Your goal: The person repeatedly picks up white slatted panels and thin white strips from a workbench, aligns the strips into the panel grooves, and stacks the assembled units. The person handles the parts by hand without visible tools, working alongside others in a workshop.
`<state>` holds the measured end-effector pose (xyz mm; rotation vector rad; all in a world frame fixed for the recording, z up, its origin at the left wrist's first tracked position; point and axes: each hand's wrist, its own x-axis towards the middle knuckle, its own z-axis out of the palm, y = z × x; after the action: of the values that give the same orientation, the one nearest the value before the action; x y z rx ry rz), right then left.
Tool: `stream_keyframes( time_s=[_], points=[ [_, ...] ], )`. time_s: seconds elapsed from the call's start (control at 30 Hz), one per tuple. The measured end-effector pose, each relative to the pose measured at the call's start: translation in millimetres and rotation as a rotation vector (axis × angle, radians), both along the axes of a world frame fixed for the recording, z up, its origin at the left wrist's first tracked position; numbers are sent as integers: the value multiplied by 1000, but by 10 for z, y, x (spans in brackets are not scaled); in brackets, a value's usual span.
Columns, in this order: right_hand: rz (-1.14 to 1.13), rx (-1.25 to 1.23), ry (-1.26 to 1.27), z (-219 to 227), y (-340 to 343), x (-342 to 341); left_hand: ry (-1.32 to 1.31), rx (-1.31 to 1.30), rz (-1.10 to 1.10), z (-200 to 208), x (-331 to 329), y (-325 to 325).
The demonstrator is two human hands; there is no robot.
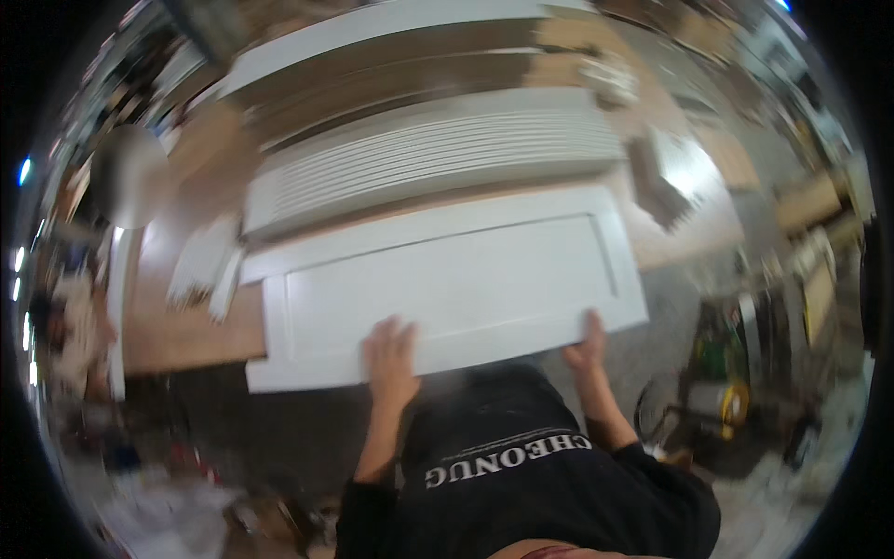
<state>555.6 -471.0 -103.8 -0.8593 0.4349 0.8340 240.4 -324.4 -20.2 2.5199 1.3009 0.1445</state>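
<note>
A white framed panel (447,279) with a recessed middle lies across the near side of the workbench, its front edge jutting out toward me. My left hand (391,359) rests on the front rail left of centre, fingers stretched out over the top face and slightly blurred. Near the panel's right front corner, my right hand (587,349) grips the edge, thumb on top and the other fingers hidden beneath. Directly behind the panel sits a stack of long white strips (438,154) with ridged edges.
The wooden workbench (200,340) also carries short white pieces (205,261) at left and a white stack (669,177) at right. Long white boards (391,37) lie at the back. On the floor at right stands equipment with a yellow ring (734,405). A blurred round shape is at far left.
</note>
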Motion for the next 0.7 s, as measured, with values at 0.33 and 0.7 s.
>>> stream_keyframes(
  time_s=[0.33,0.7],
  points=[
    [69,7,11,-453,-267,-282,48,-121,-98,82,-57,421],
    [139,114,-9,-399,-391,-419,117,-150,-168,151,1058,1856]
  ],
)
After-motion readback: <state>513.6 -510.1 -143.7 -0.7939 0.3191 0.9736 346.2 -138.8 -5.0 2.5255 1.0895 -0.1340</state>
